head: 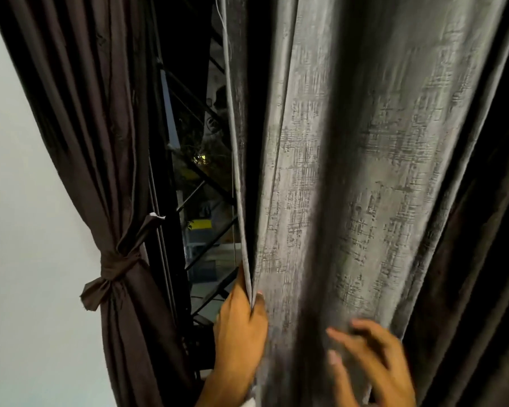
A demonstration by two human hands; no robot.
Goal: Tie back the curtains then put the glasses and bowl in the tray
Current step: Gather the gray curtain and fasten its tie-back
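At nine o'clock a pale wall (27,201) fills the left edge. Just right of it the left curtain (100,142), dark brown, is gathered and bound by a tie (112,268) of the same cloth, knotted with a loose end sticking out toward eight o'clock. Between the curtains, around eleven o'clock, a dark window (200,177) shows slanted bars. At six o'clock the left hand (240,327) pinches the leading edge of the right curtain (350,171), thumb on the front, fingers behind the hem. This grey curtain hangs loose from twelve to four o'clock. At five o'clock the right hand (373,362), blurred, spreads its fingers wide against the cloth, gripping nothing.
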